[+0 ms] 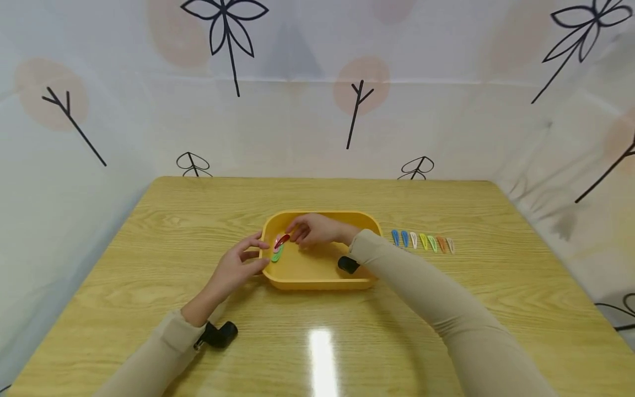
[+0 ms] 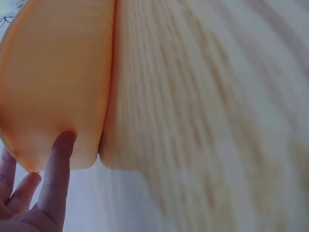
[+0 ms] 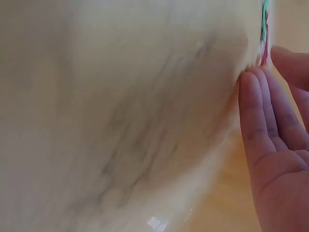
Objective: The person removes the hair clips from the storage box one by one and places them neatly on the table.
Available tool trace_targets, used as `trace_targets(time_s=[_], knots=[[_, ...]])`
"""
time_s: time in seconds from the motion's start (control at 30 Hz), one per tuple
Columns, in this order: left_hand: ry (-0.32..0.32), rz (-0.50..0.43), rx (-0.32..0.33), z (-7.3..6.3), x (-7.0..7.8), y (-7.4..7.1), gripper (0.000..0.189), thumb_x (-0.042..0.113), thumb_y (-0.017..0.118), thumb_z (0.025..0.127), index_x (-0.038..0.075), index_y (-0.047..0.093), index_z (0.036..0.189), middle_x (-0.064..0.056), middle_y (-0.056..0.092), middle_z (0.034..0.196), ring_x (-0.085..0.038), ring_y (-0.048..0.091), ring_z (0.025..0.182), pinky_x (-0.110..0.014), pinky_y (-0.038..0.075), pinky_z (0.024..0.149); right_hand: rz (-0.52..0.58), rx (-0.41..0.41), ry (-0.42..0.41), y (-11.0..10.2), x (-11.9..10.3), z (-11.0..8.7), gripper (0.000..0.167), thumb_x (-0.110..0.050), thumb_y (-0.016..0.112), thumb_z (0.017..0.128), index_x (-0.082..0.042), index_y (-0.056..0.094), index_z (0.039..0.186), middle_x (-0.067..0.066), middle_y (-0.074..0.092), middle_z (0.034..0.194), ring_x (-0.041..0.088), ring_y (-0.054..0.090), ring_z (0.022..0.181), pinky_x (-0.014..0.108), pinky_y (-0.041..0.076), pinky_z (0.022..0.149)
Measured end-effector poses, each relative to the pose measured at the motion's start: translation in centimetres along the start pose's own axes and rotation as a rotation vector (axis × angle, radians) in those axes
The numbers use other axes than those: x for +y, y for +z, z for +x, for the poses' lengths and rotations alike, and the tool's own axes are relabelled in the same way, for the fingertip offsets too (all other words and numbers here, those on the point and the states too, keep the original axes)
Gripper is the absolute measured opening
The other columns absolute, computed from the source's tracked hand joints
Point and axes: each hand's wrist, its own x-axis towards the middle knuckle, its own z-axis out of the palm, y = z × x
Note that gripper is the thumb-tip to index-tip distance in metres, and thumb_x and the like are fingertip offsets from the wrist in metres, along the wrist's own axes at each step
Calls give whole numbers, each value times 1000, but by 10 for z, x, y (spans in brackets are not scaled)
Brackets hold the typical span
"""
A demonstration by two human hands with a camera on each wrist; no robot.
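A yellow plastic basin (image 1: 317,285) stands on the table. My left hand (image 1: 241,258) grips its left rim, with fingers at the rim and a fingertip against the outer wall in the left wrist view. Inside, at the left end, lie a green hair clip (image 1: 276,255) and a pink hair clip (image 1: 276,248). A red hair clip (image 1: 282,240) slants over them. My right hand (image 1: 317,229) reaches into the basin and pinches the red clip's near end between thumb and fingertips. In the right wrist view, the clips show edge-on beside the right hand's fingertips (image 3: 251,79).
Right of the basin, several hair clips stand in a row, among them a blue clip (image 1: 395,237), a yellow clip (image 1: 423,241) and an orange clip (image 1: 441,245). The wooden table (image 1: 198,215) ends at a patterned cloth (image 1: 297,127) behind.
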Motion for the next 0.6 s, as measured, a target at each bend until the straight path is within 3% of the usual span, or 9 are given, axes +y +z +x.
trace_targets(time_s=[0.3, 0.43, 0.6], knots=[[5, -9, -5, 1, -1, 0, 31, 13, 67, 86, 0, 58, 112, -4, 31, 148, -34, 49, 116, -34, 54, 75, -109, 23, -33, 8, -7, 12, 40, 10, 62, 81, 8, 53, 121, 18, 58, 116, 24, 57, 104, 25, 47, 88], [7, -7, -7, 1, 0, 0, 31, 13, 67, 86, -1, 58, 112, -4, 31, 148, -34, 49, 116, -34, 54, 76, -223, 62, -45, 12, -9, 17, 36, 5, 62, 83, 6, 58, 118, 15, 62, 108, 21, 58, 97, 23, 47, 85], [5, -4, -3, 1, 0, -1, 30, 13, 67, 86, -1, 58, 111, -4, 31, 148, -34, 49, 116, -33, 54, 75, -394, 35, -95, 18, -9, 22, 35, 3, 61, 84, 3, 61, 119, 11, 63, 103, 17, 58, 90, 19, 47, 79]])
